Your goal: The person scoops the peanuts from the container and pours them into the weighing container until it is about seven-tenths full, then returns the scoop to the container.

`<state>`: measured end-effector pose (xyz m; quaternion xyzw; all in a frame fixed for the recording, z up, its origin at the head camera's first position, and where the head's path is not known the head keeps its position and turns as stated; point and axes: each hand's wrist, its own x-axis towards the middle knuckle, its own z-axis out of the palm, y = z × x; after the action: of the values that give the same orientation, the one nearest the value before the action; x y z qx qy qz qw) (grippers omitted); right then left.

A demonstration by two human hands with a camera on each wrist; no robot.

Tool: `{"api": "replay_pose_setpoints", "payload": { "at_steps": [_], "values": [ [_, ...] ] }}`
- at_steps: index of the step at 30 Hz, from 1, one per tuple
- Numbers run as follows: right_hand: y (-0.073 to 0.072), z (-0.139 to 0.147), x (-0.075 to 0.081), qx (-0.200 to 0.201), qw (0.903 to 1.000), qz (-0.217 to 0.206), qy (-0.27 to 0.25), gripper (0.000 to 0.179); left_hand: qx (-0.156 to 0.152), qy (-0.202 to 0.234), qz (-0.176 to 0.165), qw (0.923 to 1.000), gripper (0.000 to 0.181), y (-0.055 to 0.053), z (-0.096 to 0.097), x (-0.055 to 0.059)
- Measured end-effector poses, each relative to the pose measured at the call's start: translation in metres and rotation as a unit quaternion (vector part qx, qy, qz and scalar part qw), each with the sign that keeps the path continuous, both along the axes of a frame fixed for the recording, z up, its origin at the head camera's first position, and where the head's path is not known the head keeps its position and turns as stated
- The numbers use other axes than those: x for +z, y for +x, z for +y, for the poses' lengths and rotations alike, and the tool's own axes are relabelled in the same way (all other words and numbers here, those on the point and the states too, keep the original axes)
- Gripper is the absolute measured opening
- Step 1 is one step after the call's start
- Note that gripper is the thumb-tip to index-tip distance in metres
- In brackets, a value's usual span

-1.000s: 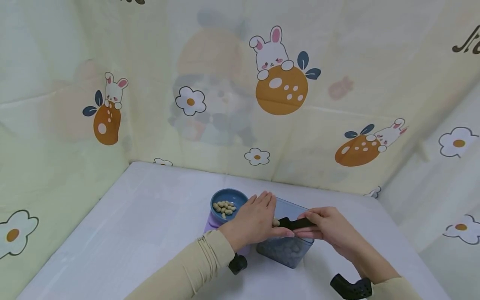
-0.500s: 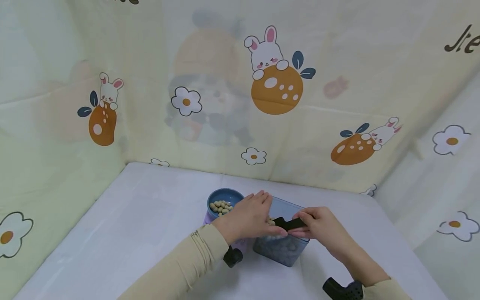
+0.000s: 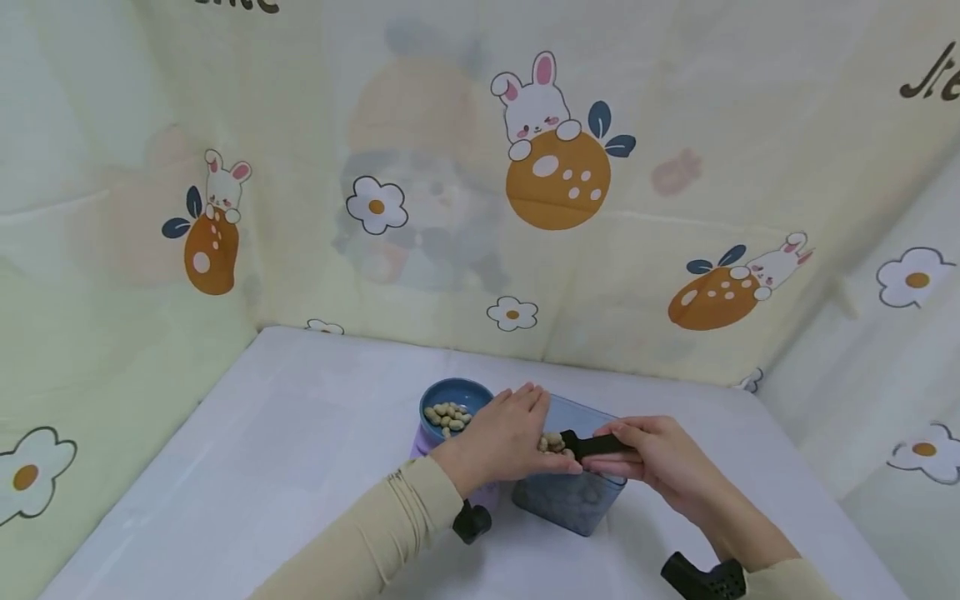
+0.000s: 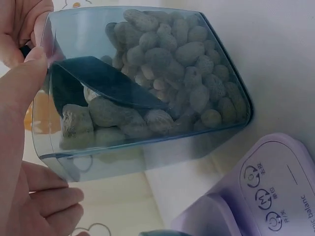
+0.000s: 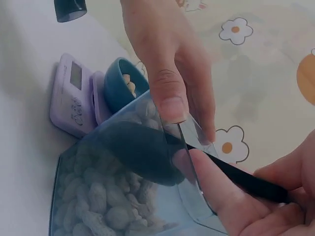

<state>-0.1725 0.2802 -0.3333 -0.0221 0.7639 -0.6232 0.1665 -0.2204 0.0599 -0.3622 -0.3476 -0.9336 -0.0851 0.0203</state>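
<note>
A clear bluish plastic container (image 3: 567, 502) holds many unshelled peanuts (image 4: 172, 54). My left hand (image 3: 497, 435) grips the container at its open end, the thumb on the near side and the other fingers on the far side. In my right hand (image 3: 666, 450) the handle of a black scoop (image 3: 606, 445) is pinched between thumb and fingers. The scoop's head lies inside the container, with several peanuts (image 3: 553, 442) in and around it. In the right wrist view, the scoop's blade (image 5: 142, 152) shows through the container wall.
A purple kitchen scale (image 4: 275, 184) with printed buttons stands left of the container. On it sits a blue bowl (image 3: 459, 388) with some peanuts (image 3: 447, 414). White cloth covers the table (image 3: 300, 433), and a patterned curtain (image 3: 435, 275) hangs behind it.
The scoop's head has come up and more peanuts now show at it than a second ago. Both hands stay almost in place; the head view shifts slightly.
</note>
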Motion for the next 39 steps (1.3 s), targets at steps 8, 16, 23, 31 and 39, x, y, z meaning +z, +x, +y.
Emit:
{"api": "replay_pose_setpoints", "payload": {
  "at_steps": [8,16,23,31,39],
  "values": [
    [-0.001,-0.014,-0.005,0.026,0.9988,0.029,0.03,0.042,0.002,0.002,0.009,1.0,0.1,0.002,-0.001,-0.002],
    [0.002,0.003,-0.005,-0.004,0.999,-0.007,-0.043,0.047,0.004,0.003,-0.005,1.0,0.103,0.002,0.001,-0.002],
    [0.001,0.01,-0.004,0.002,0.9982,-0.003,-0.059,0.047,0.007,-0.002,-0.006,1.0,0.102,0.001,0.0,-0.001],
    [0.004,0.02,-0.004,-0.028,0.9983,0.002,-0.05,0.047,0.007,-0.005,-0.003,1.0,0.103,0.001,0.0,-0.001],
    [0.006,0.028,-0.007,-0.049,0.9973,0.01,-0.053,0.049,0.006,-0.005,0.0,1.0,0.103,0.002,-0.001,0.0]
  ]
}}
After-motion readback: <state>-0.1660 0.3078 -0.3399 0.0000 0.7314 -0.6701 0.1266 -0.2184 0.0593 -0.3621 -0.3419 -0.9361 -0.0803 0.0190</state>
